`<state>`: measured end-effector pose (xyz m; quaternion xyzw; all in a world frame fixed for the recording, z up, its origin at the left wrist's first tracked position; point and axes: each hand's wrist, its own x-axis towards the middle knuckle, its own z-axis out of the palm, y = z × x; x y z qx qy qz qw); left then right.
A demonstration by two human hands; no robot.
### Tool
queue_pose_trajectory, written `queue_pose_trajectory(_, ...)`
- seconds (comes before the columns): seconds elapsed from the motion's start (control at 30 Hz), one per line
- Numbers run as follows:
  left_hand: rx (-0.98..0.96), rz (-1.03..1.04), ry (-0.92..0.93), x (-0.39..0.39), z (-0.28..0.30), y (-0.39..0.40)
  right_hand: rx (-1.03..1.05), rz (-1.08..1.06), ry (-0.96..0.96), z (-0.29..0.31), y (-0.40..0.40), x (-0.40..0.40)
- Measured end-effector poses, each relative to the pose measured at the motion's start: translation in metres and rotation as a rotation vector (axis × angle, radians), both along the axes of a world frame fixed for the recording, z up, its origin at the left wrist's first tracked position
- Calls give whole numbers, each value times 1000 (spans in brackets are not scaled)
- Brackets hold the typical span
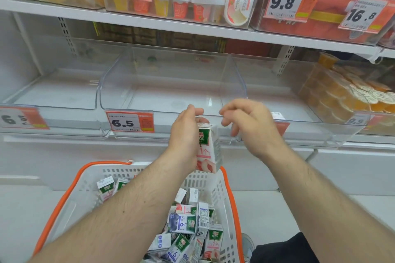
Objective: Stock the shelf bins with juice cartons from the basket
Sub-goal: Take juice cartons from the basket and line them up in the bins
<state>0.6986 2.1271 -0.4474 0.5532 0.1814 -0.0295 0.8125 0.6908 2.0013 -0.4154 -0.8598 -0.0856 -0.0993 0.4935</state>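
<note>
The left hand (pixel 185 134) is gripping a peach juice carton (pixel 208 148) upright, fingers wrapped around its left side and top, holding it above the far rim of the white basket (pixel 84 195) with the orange edge. The right hand (pixel 251 126) is hovering just beside the carton's top, fingers loosely curled and holding nothing, apart from the carton. Both hands are sitting in front of the clear shelf bin (pixel 171 83) above the 6.5 price tag (pixel 129 122). More juice cartons (pixel 188 223) are lying jumbled in the basket below the forearms.
</note>
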Motion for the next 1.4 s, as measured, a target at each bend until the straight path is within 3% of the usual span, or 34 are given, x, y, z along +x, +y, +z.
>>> queue_pose_trajectory(0.07, -72, 11, 14, -4, 2, 12, -188, 125, 127, -3, 20, -14)
queue_pose_trajectory(0.13, -69, -7, -8, -10, 3, 25, -348, 110, 89, -7, 34, -19)
queue_pose_trajectory(0.37, 30, -10, -161, -14, 19, 106, -235, 152, -12, -11, 90, -20)
queue_pose_trajectory(0.47, 166, 186, -194, -6, 23, 161, -258, 219, -81, 3, 124, -11)
queue_pose_trajectory(0.6, 243, 499, -107, 1, 18, 245, -237, 301, -129, 26, 178, 8)
queue_pose_trajectory(0.8, 70, 807, 106, 6, -11, 331, -217, 343, -167, 41, 274, 48)
queue_pose_trajectory(0.9, -29, 745, 230, 12, -26, 347, -227, 334, -137, 38, 320, 75)
queue_pose_trajectory(1.03, -100, 607, 230, 21, -31, 349, -288, 355, -3, 18, 373, 112)
queue_pose_trajectory(1.23, 40, 604, 201, 34, -47, 347, -402, 417, 202, -14, 430, 137)
queue_pose_trajectory(1.4, 26, 597, 170, 35, -52, 355, -390, 541, 349, -25, 455, 139)
